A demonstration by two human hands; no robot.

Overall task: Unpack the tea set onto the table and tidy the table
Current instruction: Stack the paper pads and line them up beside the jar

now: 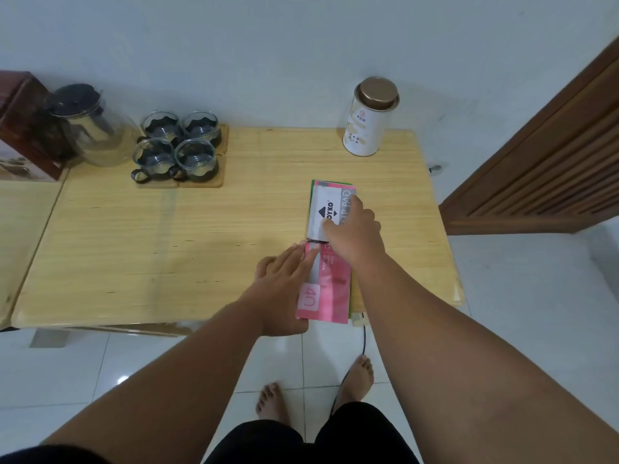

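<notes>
A glass teapot (97, 128) with a dark lid stands at the back left of the wooden table (167, 246). Beside it, several glass cups (177, 149) sit on wooden coasters. Near the table's right front, a white stamp-pad box (323, 209) lies on a green item, and a pink packet (326, 289) lies just in front of it. My right hand (355, 229) rests fingers-down on the white box. My left hand (284, 279) lies flat against the pink packet's left edge, fingers extended.
A dark red tea-set box (23, 128) stands at the far left. A white tin (368, 118) with a gold lid stands at the back right. A wooden slatted panel (542, 162) leans at the right. A black cable (355, 363) hangs below the table edge over the tiled floor.
</notes>
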